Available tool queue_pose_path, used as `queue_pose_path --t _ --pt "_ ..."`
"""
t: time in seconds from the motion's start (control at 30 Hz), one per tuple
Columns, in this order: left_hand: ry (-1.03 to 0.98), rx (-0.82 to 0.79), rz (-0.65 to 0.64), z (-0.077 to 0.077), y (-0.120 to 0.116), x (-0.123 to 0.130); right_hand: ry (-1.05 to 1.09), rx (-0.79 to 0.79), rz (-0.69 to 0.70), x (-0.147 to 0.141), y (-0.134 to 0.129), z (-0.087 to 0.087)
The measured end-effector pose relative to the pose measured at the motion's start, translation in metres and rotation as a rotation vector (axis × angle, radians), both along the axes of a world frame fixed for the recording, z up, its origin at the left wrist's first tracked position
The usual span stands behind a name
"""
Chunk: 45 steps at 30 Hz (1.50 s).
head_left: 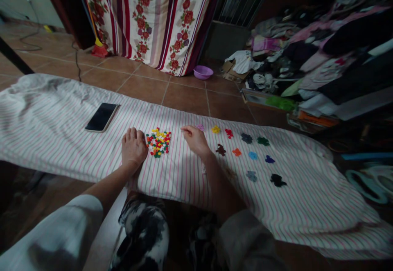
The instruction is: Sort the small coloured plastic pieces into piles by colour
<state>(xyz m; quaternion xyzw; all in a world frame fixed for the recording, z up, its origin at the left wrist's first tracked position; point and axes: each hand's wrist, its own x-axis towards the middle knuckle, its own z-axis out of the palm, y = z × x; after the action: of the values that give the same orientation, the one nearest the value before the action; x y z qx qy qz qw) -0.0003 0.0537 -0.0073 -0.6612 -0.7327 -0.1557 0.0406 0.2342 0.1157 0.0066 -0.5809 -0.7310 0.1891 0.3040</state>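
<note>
My left hand [134,145] lies palm down on the striped cloth, fingers stretched forward, touching the left edge of a pile of small mixed-colour pieces [159,142]. These are red, yellow, white, green and orange. To the right of that pile, my right hand [195,139] is held with thumb and index finger pinched together. Whatever is between those fingertips is too small to make out. Small single-colour heaps sit beyond and right of it: pink-purple [200,127], yellow [215,129], red [229,133], brown [220,150] and orange [236,152]. My right forearm partly hides a tan heap [230,173].
Further right lie more heaps, among them dark green [263,141], light blue [253,155] and black [278,180]. A phone [102,117] rests at left on the cloth [172,181]. Beyond are a purple basin [203,72], a broom [99,49] and piled clothes [307,46].
</note>
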Motion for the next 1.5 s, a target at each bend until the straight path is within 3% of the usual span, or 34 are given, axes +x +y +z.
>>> queue_pose_path --t 0.13,0.37,0.73,1.03,1.5 --pt "0.033 -0.002 -0.006 0.001 0.0 0.0 -0.079 -0.022 0.115 -0.025 -0.005 -0.007" --pt "0.033 0.001 0.003 0.001 0.0 0.001 -0.129 -0.045 0.154 -0.041 -0.007 -0.013" --pt "0.019 -0.017 0.004 0.003 -0.001 0.001 -0.134 -0.057 0.157 -0.042 -0.008 -0.013" --pt "0.043 0.04 -0.003 -0.007 0.001 -0.002 -0.25 -0.076 0.126 -0.039 -0.01 -0.006" --pt "0.043 0.026 -0.017 -0.003 -0.001 -0.001 -0.207 -0.041 0.156 -0.038 -0.013 -0.009"
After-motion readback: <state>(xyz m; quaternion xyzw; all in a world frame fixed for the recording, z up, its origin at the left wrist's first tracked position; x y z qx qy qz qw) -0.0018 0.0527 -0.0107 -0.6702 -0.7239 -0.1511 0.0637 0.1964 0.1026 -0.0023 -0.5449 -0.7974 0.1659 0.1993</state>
